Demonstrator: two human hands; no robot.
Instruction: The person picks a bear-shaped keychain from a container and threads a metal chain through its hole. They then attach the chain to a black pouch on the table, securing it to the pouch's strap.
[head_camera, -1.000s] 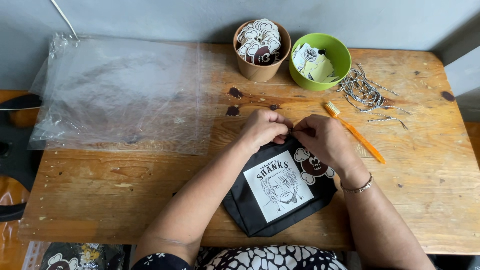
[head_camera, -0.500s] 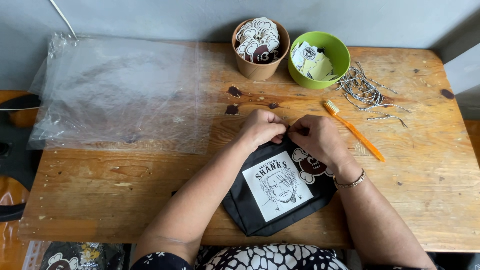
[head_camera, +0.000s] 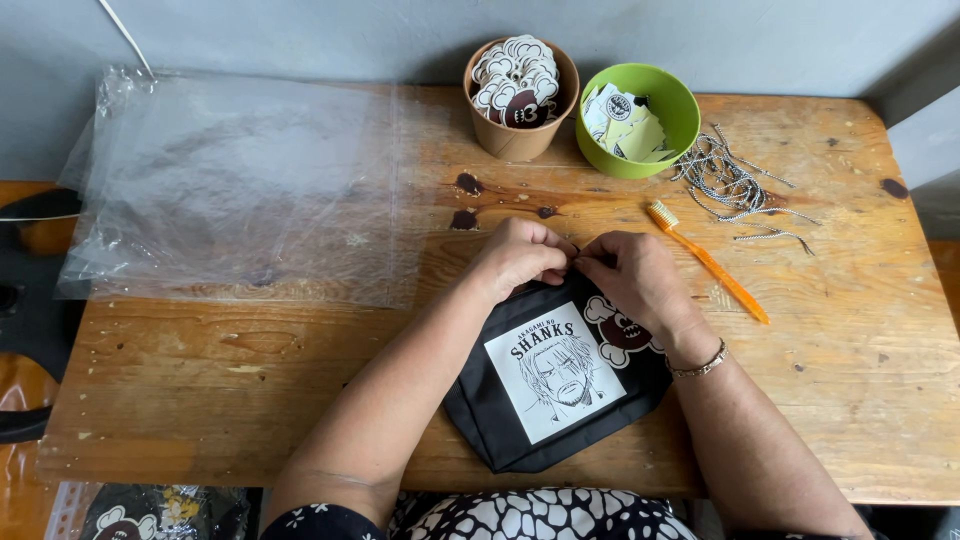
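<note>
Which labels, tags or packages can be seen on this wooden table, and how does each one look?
Black fabric pouch, front centre under both hands: white square label with a drawn face.
Brown paper cup, rear centre: full of round white and dark tags.
Green plastic bowl, right of the cup: pale yellow and white paper labels.
Clear plastic bags, left: flat, transparent stack.

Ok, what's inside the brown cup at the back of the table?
The brown cup is heaped with white-edged cut-out tags, some with dark brown print, rising above its rim. Whatever lies beneath the top layer is covered.
</note>
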